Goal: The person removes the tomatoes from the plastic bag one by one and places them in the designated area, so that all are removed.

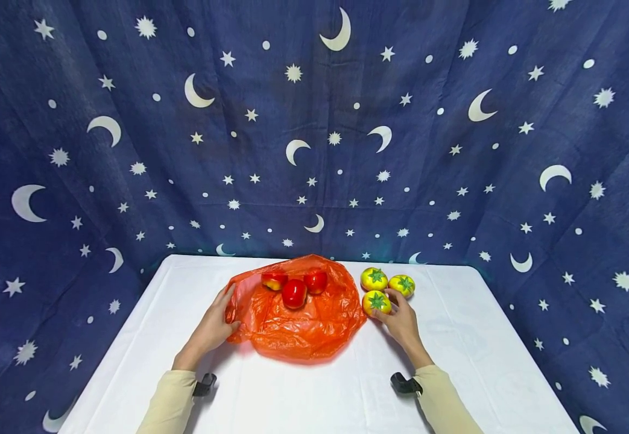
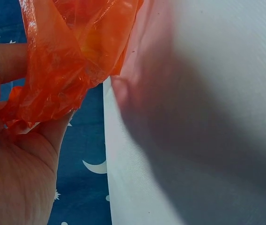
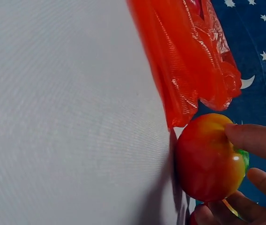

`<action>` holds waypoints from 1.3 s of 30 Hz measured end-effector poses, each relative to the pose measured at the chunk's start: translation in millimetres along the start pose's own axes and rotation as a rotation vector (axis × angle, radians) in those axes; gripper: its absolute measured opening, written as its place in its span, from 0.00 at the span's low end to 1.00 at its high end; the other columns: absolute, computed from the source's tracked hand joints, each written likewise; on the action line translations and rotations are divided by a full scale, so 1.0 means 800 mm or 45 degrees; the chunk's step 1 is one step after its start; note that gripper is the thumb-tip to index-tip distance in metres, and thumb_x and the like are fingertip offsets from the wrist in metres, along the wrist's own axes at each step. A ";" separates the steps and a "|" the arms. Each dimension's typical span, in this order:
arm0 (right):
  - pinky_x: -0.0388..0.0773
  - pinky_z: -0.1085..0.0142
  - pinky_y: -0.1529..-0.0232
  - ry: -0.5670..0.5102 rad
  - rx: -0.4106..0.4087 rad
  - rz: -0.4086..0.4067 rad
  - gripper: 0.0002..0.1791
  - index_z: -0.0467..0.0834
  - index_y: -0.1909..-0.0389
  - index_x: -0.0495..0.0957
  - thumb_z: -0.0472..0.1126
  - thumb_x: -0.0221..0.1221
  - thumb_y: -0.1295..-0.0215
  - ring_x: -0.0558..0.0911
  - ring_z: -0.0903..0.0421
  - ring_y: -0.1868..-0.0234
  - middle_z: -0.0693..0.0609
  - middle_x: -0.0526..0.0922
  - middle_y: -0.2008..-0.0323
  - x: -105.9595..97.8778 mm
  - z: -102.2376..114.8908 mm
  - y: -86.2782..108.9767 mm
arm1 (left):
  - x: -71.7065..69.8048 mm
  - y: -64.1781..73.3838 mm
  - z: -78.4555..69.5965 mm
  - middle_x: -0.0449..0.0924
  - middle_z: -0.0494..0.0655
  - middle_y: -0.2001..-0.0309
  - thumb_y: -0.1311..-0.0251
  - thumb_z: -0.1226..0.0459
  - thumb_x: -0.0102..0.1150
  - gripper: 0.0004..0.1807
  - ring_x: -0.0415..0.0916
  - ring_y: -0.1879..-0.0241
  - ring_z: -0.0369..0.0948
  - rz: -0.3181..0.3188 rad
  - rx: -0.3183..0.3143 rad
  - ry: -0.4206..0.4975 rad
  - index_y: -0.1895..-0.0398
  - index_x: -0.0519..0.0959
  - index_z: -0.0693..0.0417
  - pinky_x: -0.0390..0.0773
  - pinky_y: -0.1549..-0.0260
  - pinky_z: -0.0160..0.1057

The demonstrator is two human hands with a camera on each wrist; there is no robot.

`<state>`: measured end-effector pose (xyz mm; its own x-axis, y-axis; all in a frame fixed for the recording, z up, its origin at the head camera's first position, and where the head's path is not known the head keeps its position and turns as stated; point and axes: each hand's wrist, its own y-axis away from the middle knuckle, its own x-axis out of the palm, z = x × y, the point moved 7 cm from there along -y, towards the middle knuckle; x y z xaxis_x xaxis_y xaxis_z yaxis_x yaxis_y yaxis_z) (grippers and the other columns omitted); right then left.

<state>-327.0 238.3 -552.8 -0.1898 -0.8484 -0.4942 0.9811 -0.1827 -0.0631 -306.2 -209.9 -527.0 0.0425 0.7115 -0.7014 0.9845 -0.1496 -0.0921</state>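
Note:
A thin orange-red plastic bag (image 1: 306,337) lies spread on the table, with three shiny red-and-yellow apples (image 1: 294,294) at it. My left hand (image 1: 216,322) is at the bag's left edge; in the left wrist view the crumpled plastic (image 2: 60,79) is gripped between thumb and fingers. To the right of the bag is a yellow-red tomato (image 1: 375,303) with a green star-shaped top. My right hand (image 1: 403,322) holds this tomato, thumb on one side and fingers on the other. Two similar tomatoes (image 1: 374,278) lie just behind it.
A white cloth covers the table (image 1: 455,361). Behind it and at the sides hangs a dark blue curtain (image 1: 314,120) with moons and stars. Each wrist carries a small black mount (image 1: 405,384).

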 end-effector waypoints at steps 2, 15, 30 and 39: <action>0.74 0.47 0.37 -0.007 -0.030 -0.011 0.35 0.40 0.36 0.69 0.32 0.69 0.47 0.73 0.33 0.35 0.32 0.70 0.34 -0.002 0.003 0.000 | -0.001 0.000 -0.001 0.44 0.62 0.23 0.49 0.74 0.64 0.52 0.52 0.27 0.64 -0.002 0.004 -0.005 0.22 0.46 0.61 0.57 0.30 0.61; 0.69 0.48 0.32 -0.041 -0.139 -0.046 0.34 0.39 0.38 0.71 0.35 0.70 0.48 0.72 0.40 0.34 0.37 0.75 0.37 -0.010 0.020 0.008 | -0.004 0.005 -0.003 0.49 0.65 0.25 0.53 0.77 0.64 0.52 0.56 0.29 0.66 -0.087 0.120 -0.013 0.23 0.50 0.63 0.59 0.31 0.63; 0.72 0.46 0.35 -0.128 -0.343 -0.149 0.31 0.35 0.41 0.72 0.33 0.70 0.47 0.75 0.37 0.38 0.37 0.75 0.40 -0.024 0.086 0.032 | -0.002 0.004 0.000 0.47 0.64 0.24 0.53 0.76 0.64 0.53 0.53 0.28 0.65 -0.055 0.095 0.008 0.23 0.48 0.62 0.58 0.31 0.63; 0.74 0.49 0.37 -0.259 -0.356 -0.035 0.31 0.35 0.39 0.71 0.32 0.68 0.45 0.75 0.43 0.36 0.38 0.76 0.40 -0.009 0.115 0.047 | -0.002 0.004 -0.002 0.47 0.64 0.24 0.52 0.75 0.64 0.52 0.53 0.27 0.65 -0.044 0.081 0.005 0.23 0.48 0.62 0.58 0.30 0.62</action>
<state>-292.1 191.8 -471.8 -0.1924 -0.9318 -0.3077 0.9424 -0.0880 -0.3229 -303.1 -210.3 -524.8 0.0096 0.7194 -0.6945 0.9725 -0.1684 -0.1610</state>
